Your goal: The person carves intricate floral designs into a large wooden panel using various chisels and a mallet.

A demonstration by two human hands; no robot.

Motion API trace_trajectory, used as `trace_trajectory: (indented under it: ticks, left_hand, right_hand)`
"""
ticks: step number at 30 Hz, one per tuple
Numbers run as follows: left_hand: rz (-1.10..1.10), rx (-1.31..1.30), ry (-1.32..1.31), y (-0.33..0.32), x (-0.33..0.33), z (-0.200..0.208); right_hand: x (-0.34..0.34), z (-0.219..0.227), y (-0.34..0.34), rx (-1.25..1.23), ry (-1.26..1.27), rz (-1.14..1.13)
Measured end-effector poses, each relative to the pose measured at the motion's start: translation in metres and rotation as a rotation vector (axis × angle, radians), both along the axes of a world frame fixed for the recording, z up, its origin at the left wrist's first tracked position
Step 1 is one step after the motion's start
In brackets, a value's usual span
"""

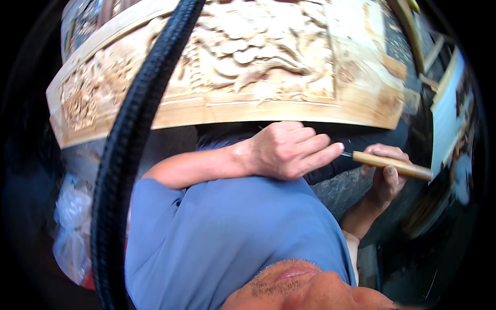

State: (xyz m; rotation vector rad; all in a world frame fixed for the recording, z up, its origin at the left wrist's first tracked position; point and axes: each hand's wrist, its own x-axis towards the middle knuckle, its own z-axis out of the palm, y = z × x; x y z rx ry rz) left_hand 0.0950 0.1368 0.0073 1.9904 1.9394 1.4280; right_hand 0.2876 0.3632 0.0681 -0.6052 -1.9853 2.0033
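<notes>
A carving chisel with a pale wooden handle (395, 165) lies nearly level in front of my chest, at the right. My right hand (388, 178) grips this handle, thumb on the near side and fingers over the far side. From the handle's left end a thin metal shank runs to my left hand (289, 151), whose fingers are curled round it. The blade is hidden behind those fingers. Just beyond both hands lies a thick wooden panel (232, 111) with deep relief carving, its near edge close to my left knuckles.
Wood chips lie in the panel's carved hollows. A black braided cable (135, 111) crosses the left of the view in front of everything. Clear plastic bags (72, 227) are at the lower left. Boards (448, 111) lean at the right.
</notes>
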Motion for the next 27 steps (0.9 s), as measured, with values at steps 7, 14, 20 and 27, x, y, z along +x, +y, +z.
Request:
trace_trajectory:
  ticks: [7,14,20,27]
  left_hand:
    - [-0.189,-0.123,-0.147,-0.033,-0.025,0.004]
    - [-0.459,-0.442,-0.746,-0.073,-0.063,0.011]
    - [-0.596,-0.46,-0.973,-0.061,-0.078,-0.007]
    - [-0.632,-0.513,-0.934,-0.053,-0.106,-0.014]
  right_hand:
    - [-0.007,0.019,-0.005,0.518,0.1,-0.44]
    - [-0.085,0.003,-0.076,0.759,0.014,-0.387]
    - [-0.144,-0.002,-0.139,0.878,0.256,-0.082]
    - [-0.169,-0.024,-0.154,0.939,0.469,-0.23]
